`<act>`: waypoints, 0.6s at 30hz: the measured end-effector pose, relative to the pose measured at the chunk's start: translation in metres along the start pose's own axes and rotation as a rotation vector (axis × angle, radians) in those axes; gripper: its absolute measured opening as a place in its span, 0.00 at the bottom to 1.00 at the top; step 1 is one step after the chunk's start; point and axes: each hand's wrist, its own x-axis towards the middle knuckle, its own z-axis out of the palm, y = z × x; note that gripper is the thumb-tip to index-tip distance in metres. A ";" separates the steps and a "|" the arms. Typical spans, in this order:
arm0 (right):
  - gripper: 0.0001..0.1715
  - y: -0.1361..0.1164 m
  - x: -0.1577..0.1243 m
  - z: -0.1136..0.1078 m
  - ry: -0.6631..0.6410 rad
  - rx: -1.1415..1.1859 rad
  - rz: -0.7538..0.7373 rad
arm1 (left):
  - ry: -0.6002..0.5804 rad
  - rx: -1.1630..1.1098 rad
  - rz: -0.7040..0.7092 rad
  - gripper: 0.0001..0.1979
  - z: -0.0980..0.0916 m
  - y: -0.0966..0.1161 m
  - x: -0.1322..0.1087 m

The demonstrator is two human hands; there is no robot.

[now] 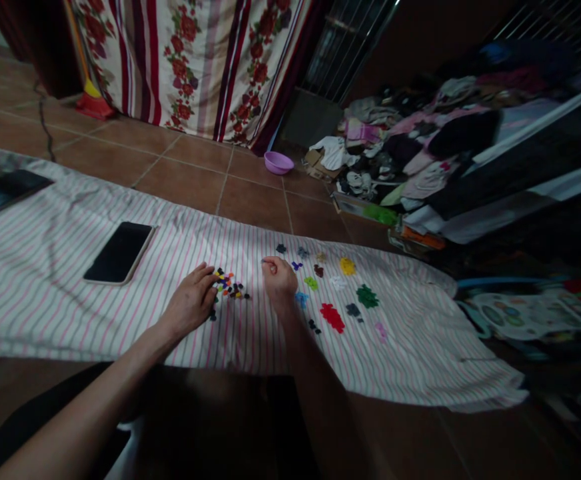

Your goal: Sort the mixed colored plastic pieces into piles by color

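Observation:
My left hand [190, 300] lies on the striped cloth, fingers stretched out, at the left side of a mixed heap of small coloured pieces [229, 287]. The heap holds black, orange, purple, yellow and green bits. My right hand [280, 279] is closed in a pinch to the right of the heap; whatever its fingers hold is hidden. Beyond it are single-colour groups: red pieces [332, 318], dark green pieces [367, 296], yellow pieces [347, 266], white pieces [338, 283], lime pieces [311, 283], light blue pieces [301, 299] and pink pieces [381, 331].
A phone [119, 253] lies left of my left hand, with another dark device [8, 192] farther left. The striped cloth [410, 360] covers the low table. On the tiled floor stand a purple basin [278, 163] and a red dustpan [94, 105]; clothes [415, 143] are piled at right.

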 end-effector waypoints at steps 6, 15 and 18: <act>0.15 0.011 0.020 -0.020 0.030 -0.183 0.118 | 0.026 -0.023 0.013 0.17 0.004 -0.002 -0.001; 0.17 0.030 0.050 -0.029 -0.062 -0.389 0.200 | 0.044 -0.005 0.041 0.17 0.006 -0.004 -0.002; 0.18 0.035 0.054 -0.029 -0.074 -0.403 0.187 | 0.047 -0.001 0.052 0.17 0.006 -0.004 -0.002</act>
